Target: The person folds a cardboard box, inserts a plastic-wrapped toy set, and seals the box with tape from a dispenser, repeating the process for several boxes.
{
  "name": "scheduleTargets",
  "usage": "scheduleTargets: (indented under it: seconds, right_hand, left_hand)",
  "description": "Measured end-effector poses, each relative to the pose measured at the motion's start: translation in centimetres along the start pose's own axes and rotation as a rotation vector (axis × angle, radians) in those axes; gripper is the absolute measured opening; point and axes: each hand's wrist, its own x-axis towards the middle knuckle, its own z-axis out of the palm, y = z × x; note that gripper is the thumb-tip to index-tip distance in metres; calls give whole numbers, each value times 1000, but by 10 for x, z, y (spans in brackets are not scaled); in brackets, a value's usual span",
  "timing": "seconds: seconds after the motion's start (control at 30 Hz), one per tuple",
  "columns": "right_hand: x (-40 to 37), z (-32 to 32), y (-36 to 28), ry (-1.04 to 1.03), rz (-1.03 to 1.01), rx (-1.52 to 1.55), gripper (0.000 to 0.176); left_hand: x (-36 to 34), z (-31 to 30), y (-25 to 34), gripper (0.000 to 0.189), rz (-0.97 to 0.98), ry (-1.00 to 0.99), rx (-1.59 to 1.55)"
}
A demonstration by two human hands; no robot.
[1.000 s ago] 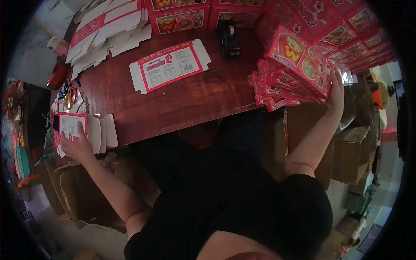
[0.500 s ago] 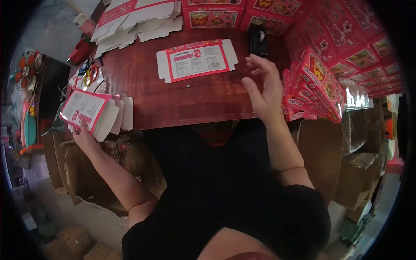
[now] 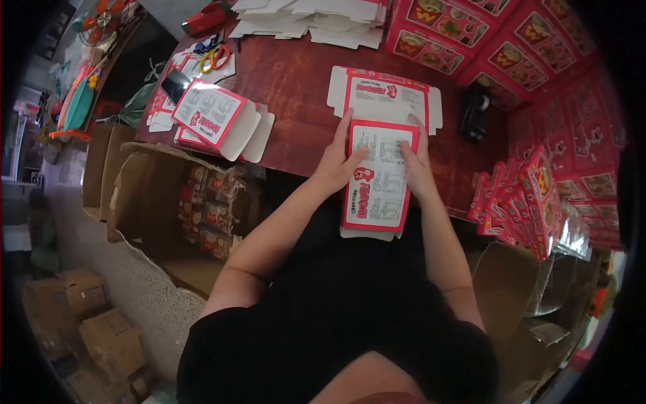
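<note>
Red-and-white carton (image 3: pixel 378 192) sat between your two hands, held at the near edge of the dark red table (image 3: pixel 289 81), its printed panel turned up towards you. Your left hand (image 3: pixel 340 161) was closed on its left edge, thumb laid on the panel; your right hand (image 3: pixel 418 172) gripped the opposite edge the same way, so the fingers of both were clamped on the carton. A white flap (image 3: pixel 383 109) stood out between your fingertips at the far end (I could not tell whether that end was open), and white card showed at the near end, on your side of the thumbs. Just past your fingertips, a flat carton (image 3: pixel 397 91) lay on the table, print upwards. Left of your left fingers lay a small stack of cartons (image 3: pixel 210 111), with a phone (image 3: pixel 175 84) beside it and scissors (image 3: pixel 215 59) farther out. Right of your right fingers stood a black tape dispenser (image 3: pixel 475 111), with red boxes (image 3: pixel 437 50) rising behind it. Farther right of those fingers, a leaning pile of red packs (image 3: pixel 518 202) rested by the table's edge.
</note>
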Motion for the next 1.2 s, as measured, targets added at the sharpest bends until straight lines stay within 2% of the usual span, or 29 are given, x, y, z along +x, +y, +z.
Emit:
scheduleTargets:
  seconds: [0.07, 0.13, 0.17, 0.2, 0.27, 0.33, 0.37, 0.43, 0.47, 0.57, 0.6, 0.67, 0.7, 0.77, 0.87, 0.9, 1.0, 1.1, 1.2]
  right_hand:
    - [-2, -2, 18, 35, 15, -10, 40]
    - [-4, -3, 20, 71, 2, -10, 25]
    - [-4, -5, 21, 58, -5, 11, 24]
    - [-3, -9, 24, 46, -13, 31, 22]
    - [1, -9, 30, 104, -80, 107, 21]
    - [3, 3, 22, 180, -234, 81, 29]
    - [2, 10, 14, 198, -225, 156, 33]
    - [4, 7, 14, 175, -282, 48, 33]
    - [3, 6, 14, 161, -308, -6, 33]
    - [-2, 15, 12, 184, -320, 190, 30]
    - [0, 10, 17, 188, -307, 79, 27]
    - [6, -1, 30, 197, -278, -139, 21]
    - [6, 2, 24, 237, -262, -111, 18]
    - [5, 16, 3, 315, -228, -53, 12]
    - [5, 16, -4, 304, -13, -102, 10]
    - [6, 17, -3, 311, -19, -45, 10]
    - [12, 19, -4, 325, -11, 97, 12]
    - [12, 15, -2, 302, 65, 179, 14]
    - [11, 9, 4, 223, 54, 191, 18]
  left_hand:
    - [5, 8, -1, 50, -74, 61, -177]
    - [9, 9, -9, 41, -62, 87, -72]
    - [11, 11, -16, 36, -60, 94, -21]
    - [17, 13, -23, 27, 4, 162, 10]
    - [12, 20, -35, 26, 146, 231, -108]
    - [9, 29, -8, 24, 276, 370, -245]
    - [8, 28, -10, 24, 216, 308, -268]
    - [4, 15, -21, 22, 93, 183, -305]
    - [9, 15, -32, 20, 210, 183, -319]
    - [15, 9, -15, 19, 85, 144, -289]
    - [18, 9, -12, 19, 82, 123, -330]
    - [20, 13, -8, 14, 82, 135, -296]
    - [21, 14, -6, 13, 84, 141, -278]
    - [22, 17, 4, 16, -46, 190, -361]
    - [22, 15, 16, 18, -192, 222, -334]
    - [21, 14, 16, 18, -235, 228, -300]
    - [16, 8, 3, 17, -206, 140, -263]
    - [7, 5, -1, 22, 47, 0, -220]
    - [3, 2, -5, 26, 30, -27, -206]
